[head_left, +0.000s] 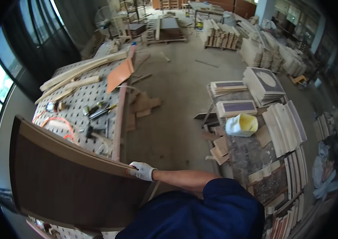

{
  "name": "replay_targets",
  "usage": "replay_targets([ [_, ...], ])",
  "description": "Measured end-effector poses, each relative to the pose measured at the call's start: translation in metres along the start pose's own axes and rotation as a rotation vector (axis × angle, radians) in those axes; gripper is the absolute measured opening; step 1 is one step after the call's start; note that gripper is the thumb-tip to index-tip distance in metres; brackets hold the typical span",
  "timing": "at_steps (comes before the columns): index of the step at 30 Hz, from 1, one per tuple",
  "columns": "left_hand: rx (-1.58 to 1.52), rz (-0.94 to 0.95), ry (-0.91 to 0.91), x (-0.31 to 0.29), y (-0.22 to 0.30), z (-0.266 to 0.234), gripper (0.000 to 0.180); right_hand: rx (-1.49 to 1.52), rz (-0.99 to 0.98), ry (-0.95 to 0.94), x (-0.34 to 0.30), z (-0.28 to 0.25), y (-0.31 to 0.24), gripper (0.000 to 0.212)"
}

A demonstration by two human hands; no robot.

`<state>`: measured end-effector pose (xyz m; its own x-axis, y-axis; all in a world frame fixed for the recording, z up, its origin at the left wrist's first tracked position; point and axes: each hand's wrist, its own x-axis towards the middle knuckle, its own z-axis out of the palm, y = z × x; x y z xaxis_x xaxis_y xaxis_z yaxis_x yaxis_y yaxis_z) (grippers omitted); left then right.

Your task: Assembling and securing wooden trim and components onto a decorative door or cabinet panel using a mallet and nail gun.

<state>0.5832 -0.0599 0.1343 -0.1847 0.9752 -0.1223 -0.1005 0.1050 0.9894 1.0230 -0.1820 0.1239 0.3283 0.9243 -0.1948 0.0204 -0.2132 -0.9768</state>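
My right hand [142,171], in a white work glove, is closed on the upper edge of a large dark brown wooden panel [77,187], near its right end. The panel stands on edge, tilted, in front of the perforated workbench [75,102] and fills the lower left. Light wood shows along its top edge. My left hand is out of sight. Beyond the panel, the bench carries a dark hand tool [89,130], an orange hose [68,122], and several long wood strips [83,81]. An orange-brown board [120,75] lies at the bench's far right edge.
Cardboard pieces [145,102] lie on the floor beside the bench. To the right, a low table [244,151] holds a white bag-like container [238,125], stacked panels [264,85] and wood strips [282,127]. Further back stand a fan [104,22] and wood stacks [220,35]. Windows and curtains line the left.
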Motion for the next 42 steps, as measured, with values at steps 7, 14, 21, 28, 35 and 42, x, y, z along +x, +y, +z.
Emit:
replay_targets([
  [7, -0.207, -0.129, -0.216, 0.074, -0.039, 0.234, 0.084, 0.199, -0.05, 0.244, 0.051, -0.182, 0.023, 0.041],
  [14, -0.178, -0.068, -0.461, 0.181, -0.074, 0.553, 0.092, 0.164, -0.131, 0.476, 0.165, -0.374, 0.033, 0.044],
  [21, 0.116, -0.11, -0.516, 0.202, -0.066, 0.843, 0.095, 0.257, 0.052, 0.782, 0.241, -0.518, 0.041, 0.049],
  [28, 0.118, -0.237, -0.872, 0.189, -0.096, 1.042, 0.095, 0.22, 0.053, 0.944, 0.313, -0.677, 0.106, 0.052],
  [35, -0.025, -0.298, -0.901, 0.115, -0.082, 1.316, 0.093, 0.356, -0.09, 1.041, 0.372, -0.884, 0.101, 0.049],
  [42, -0.041, -0.372, -1.091, -0.005, -0.123, 1.556, 0.092, 0.312, 0.054, 1.261, 0.345, -1.047, 0.105, 0.036],
])
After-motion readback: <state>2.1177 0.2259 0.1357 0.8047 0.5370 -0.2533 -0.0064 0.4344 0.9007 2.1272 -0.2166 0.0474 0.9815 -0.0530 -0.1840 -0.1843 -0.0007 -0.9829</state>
